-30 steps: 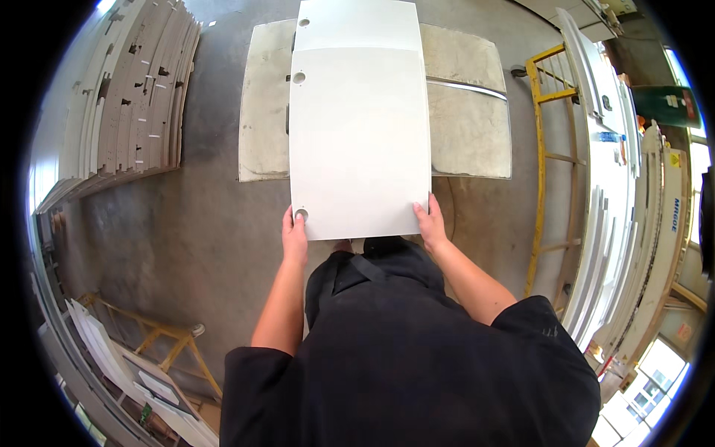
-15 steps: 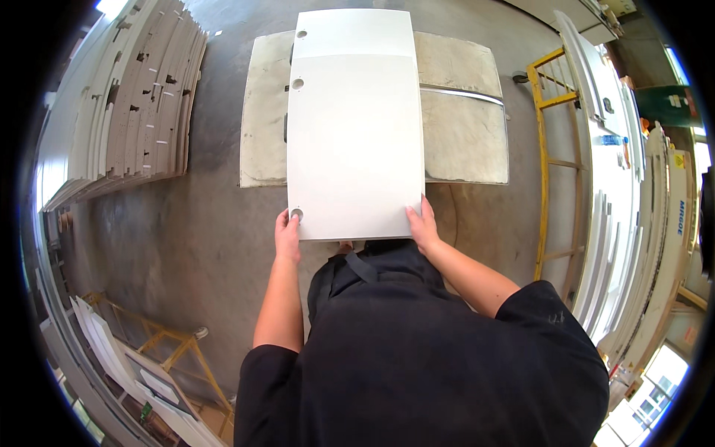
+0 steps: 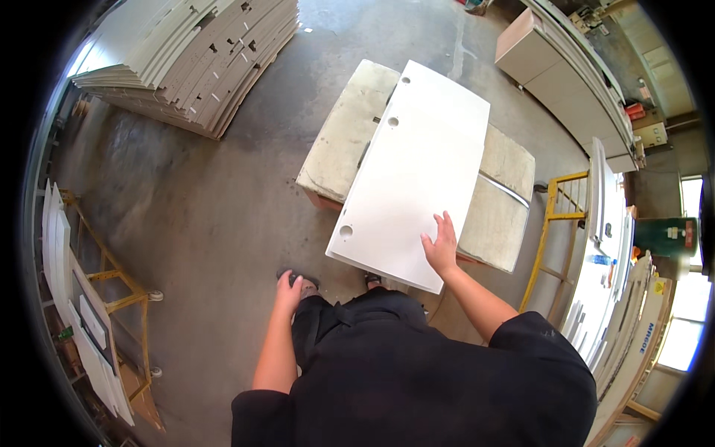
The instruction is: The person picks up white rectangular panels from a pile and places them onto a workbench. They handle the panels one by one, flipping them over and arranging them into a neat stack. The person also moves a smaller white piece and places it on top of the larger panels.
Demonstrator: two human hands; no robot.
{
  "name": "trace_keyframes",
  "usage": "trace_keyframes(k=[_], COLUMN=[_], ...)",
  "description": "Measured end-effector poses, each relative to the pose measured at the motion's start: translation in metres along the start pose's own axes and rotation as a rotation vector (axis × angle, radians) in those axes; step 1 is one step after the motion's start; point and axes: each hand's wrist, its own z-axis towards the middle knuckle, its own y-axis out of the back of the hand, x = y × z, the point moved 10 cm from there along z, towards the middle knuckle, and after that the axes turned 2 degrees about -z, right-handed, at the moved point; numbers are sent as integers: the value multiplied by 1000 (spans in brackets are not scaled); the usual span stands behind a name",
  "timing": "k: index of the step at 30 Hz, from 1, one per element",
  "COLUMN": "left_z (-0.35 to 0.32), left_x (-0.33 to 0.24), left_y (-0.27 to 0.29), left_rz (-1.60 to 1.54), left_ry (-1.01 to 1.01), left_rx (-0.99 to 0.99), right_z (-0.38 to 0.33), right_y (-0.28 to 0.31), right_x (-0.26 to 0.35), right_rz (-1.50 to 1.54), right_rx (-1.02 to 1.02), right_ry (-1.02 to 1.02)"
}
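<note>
Right hand: The right hand (image 3: 441,246) is held over the near right part of a white panel (image 3: 421,175), palm down, fingers spread and thumb apart. Nothing is gripped; whether the surface is touched cannot be told.
Left hand: The left hand (image 3: 289,289) is hung low beside the left leg, clear of the panel. The fingers are loosely bent and slightly parted, and nothing is seen in it.
White panel: It is laid flat and slantwise, its near end jutting toward the body. Three round holes are seen along the left long edge. At the near edge and far right side, a second layer can be made out beneath.
Tabletop: The panel is carried by a low, worn, beige tabletop (image 3: 342,141), which is left showing on both sides.
Body: A black shirt (image 3: 439,372) is worn, and dark shoes (image 3: 305,280) are seen below.
Floor: Grey-brown concrete floor (image 3: 216,208) is spread all around.
Left side: A tall stack of boards (image 3: 223,59) is set at upper left; pale sheets are leaned on a yellow wheeled frame (image 3: 126,302) at lower left.
Right side: White sheets are stood by a yellow rack (image 3: 567,216), with a green container (image 3: 663,237) beyond.
</note>
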Motion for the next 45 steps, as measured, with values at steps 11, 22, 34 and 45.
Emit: trace_keyframes(k=[11, 22, 34, 45], left_z=[-129, -166, -95, -94], left_x=[343, 499, 528, 806], left_y=[207, 311, 603, 736], left_rz=[-399, -692, -918, -1312], left_ry=[541, 831, 719, 902], left_rx=[-431, -635, -753, -1261], right_z=[64, -30, -41, -170], right_y=[-170, -395, -677, -861], right_x=[330, 684, 1059, 1454], right_rz=[87, 220, 245, 160], right_rx=[130, 884, 1265, 1248], right_ry=[445, 727, 541, 850])
